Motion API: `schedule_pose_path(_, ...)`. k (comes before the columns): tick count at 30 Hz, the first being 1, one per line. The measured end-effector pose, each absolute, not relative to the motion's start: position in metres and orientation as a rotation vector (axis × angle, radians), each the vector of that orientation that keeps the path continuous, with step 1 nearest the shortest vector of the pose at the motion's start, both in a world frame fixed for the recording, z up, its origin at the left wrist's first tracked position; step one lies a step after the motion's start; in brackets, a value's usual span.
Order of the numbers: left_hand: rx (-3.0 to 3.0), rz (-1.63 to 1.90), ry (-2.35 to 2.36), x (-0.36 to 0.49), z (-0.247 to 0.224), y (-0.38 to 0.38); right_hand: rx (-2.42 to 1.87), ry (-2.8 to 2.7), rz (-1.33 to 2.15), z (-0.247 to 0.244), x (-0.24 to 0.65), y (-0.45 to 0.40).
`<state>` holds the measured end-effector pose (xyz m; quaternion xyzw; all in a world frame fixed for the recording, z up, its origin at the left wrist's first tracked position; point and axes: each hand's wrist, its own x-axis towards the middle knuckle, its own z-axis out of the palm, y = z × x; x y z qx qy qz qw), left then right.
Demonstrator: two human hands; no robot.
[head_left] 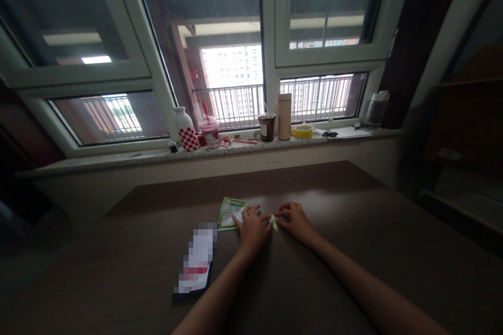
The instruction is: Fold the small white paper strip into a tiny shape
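Above the brown table (pixel 334 277), both hands meet at a small green-and-white wrapper (pixel 274 225). My left hand (pixel 253 227) pinches its left side, while the other fingers spread toward a flat packet. My right hand (pixel 296 222) grips the wrapper from the right, thumb and fingertips close together with the rest curled. The green-and-white packet (pixel 226 217) lies flat on the table, its right part covered by my left fingers. What the small wrapper contains, if anything, is too small to make out.
A dark-edged phone (pixel 206 280), its screen blurred out, lies left of my left forearm. Along the windowsill (pixel 231 151) stand a checkered bottle (pixel 186 133), a pink drink cup (pixel 210 132), a dark drink cup (pixel 266 128), a beige flask (pixel 284 118), yellow tape (pixel 302 132) and scissors (pixel 329 134).
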<state>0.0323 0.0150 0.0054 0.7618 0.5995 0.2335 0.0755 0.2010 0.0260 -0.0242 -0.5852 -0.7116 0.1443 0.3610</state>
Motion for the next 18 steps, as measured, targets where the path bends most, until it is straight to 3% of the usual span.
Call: schedule_pose_path(18,2.158,0.760,1.763,0.0348,0.0043,0.0175,-1.519,-1.749,0.462,-0.0201,0.1994,0.0276)
